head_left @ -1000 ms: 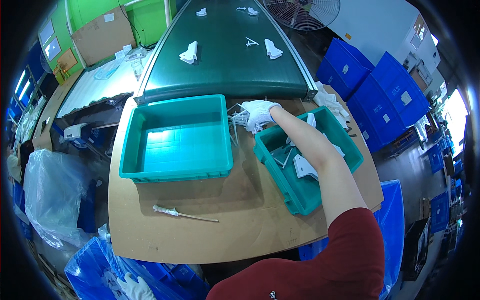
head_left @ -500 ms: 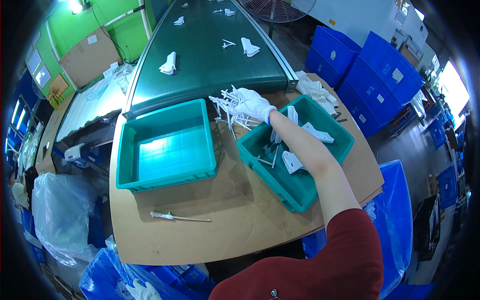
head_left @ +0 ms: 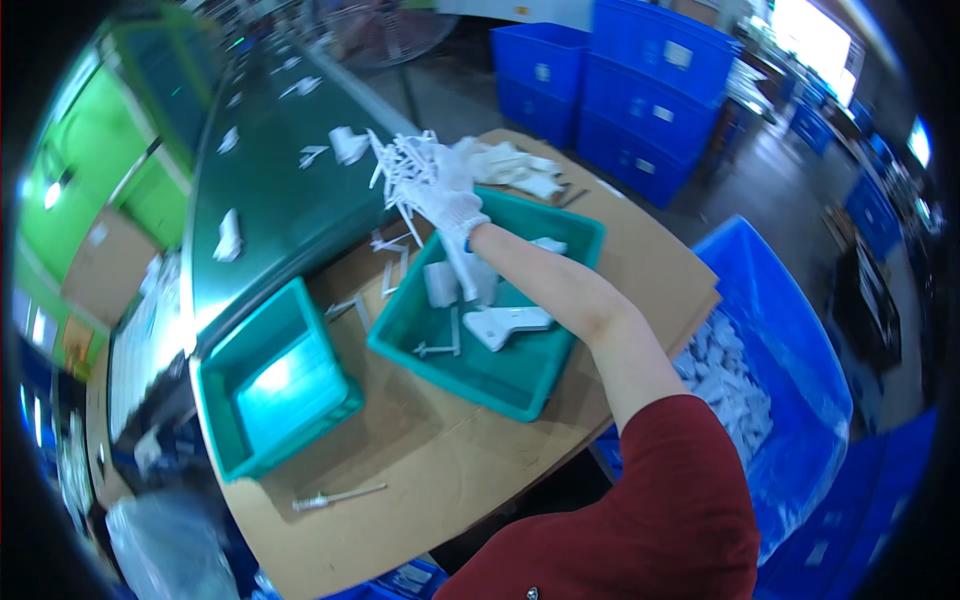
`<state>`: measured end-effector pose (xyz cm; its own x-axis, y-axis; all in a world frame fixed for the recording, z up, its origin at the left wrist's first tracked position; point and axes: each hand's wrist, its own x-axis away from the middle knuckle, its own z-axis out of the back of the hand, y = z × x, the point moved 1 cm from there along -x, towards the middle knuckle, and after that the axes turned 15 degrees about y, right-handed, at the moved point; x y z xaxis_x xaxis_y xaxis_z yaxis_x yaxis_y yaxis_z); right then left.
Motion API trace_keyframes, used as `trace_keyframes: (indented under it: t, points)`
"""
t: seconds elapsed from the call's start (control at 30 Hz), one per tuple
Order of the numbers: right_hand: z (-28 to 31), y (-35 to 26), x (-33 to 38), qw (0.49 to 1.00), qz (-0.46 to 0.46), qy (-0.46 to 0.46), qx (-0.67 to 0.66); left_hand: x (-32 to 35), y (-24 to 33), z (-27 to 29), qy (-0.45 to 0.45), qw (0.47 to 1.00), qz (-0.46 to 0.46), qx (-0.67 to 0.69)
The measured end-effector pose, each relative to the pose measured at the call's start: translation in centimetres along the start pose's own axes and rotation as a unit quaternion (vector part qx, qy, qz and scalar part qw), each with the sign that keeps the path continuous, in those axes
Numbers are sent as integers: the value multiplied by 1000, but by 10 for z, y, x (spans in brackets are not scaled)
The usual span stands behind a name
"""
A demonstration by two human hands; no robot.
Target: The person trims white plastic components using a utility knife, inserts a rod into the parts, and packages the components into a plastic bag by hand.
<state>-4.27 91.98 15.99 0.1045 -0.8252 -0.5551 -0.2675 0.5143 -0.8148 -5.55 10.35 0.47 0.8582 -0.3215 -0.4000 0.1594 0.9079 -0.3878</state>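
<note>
Many white sticks are clamped in my gloved right hand, near the far edge of the right green bin. I cannot tell my left hand's state.

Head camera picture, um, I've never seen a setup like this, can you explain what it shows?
There's no robot: a person works with their own hands. A wide fisheye camera on the head looks down, so straight edges bend near the rim. The right hand, in a white glove, has a bundle of thin white pieces in its grip. The left hand is out of view. On the brown table surface stand a left teal bin and a right teal bin with white parts inside. A thin stick lies nearer the wearer. Beyond is a green conveyor belt.
</note>
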Motion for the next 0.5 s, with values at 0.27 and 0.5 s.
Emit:
trace_keyframes:
  t: [0.27,0.5]
  points:
    - [181,-90,-65,940,55,182,284,-55,38,-44,20,998,-39,47]
    - [338,-7,-150,886,-15,234,400,-83,79,-58,11,997,-32,70]
